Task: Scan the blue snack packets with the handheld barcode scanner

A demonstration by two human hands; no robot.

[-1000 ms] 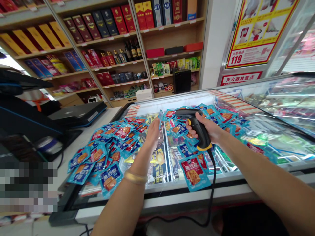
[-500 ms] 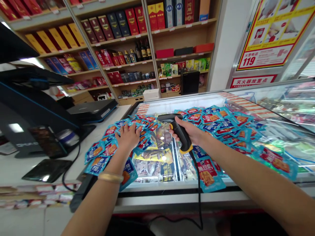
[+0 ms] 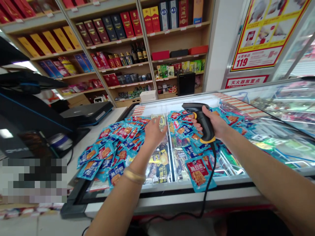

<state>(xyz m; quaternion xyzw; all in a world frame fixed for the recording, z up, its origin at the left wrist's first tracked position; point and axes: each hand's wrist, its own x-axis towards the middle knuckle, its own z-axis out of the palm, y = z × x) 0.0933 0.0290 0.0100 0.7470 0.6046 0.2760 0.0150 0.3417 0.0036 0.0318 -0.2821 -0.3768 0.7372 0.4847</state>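
My right hand (image 3: 214, 121) is wrapped round the handle of a black and yellow barcode scanner (image 3: 206, 126). The scanner is held above a heap of blue snack packets (image 3: 184, 129), its head facing left and its cord hanging down to the front. My left hand (image 3: 155, 131) is over the glass freezer top (image 3: 169, 144), fingers apart and nothing seen in them. Just left of it lies another pile of blue snack packets (image 3: 105, 150) with red and dark blue labels. One larger-looking packet (image 3: 199, 173) lies at the front edge, below the scanner.
On the left counter stand a dark checkout machine (image 3: 31, 108) and a flat black device (image 3: 86, 113). A white box (image 3: 148, 95) sits behind the freezer. Shelves (image 3: 110, 42) of boxes and bottles line the back. The scanner's black cord (image 3: 209, 183) crosses the front edge.
My left hand has moved right, off the left pile towards the middle. My right hand has carried the scanner rightwards over the right pile. The view has shifted slightly.
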